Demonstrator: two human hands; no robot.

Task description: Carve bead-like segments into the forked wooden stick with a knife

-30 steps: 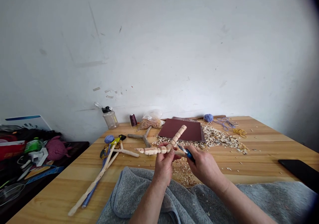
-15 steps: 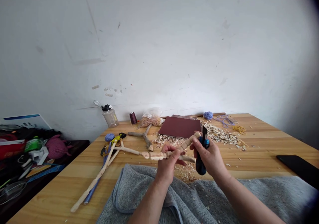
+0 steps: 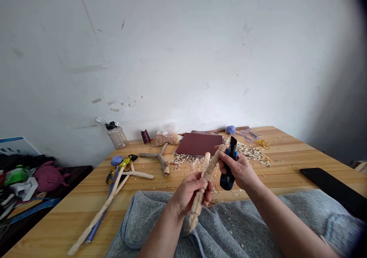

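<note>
A peeled, forked wooden branch [image 3: 197, 203] with grooves cut round it is held over the towel. My left hand [image 3: 190, 191] is closed round it near the fork, one long end pointing down toward me and two prongs pointing away. My right hand [image 3: 240, 170] grips a dark blue utility knife [image 3: 227, 179], its black blade [image 3: 233, 142] pointing up. The fingertips of that hand also touch the tip of the right prong. The blade stands apart from the wood.
Wood shavings [image 3: 252, 152] lie round a maroon board [image 3: 199, 144]. A grey towel [image 3: 155, 204] covers the front edge. Left are a peeled forked stick [image 3: 100, 214] and an unpeeled branch [image 3: 160, 158]; behind stand a bottle [image 3: 117, 135] and thread spool [image 3: 145, 136]. A black phone-like slab [image 3: 329, 185] lies right.
The branch has turned in my left hand: its long end swung from pointing left to pointing down toward me. The knife rose slightly with my right hand. The view shifted to the right.
</note>
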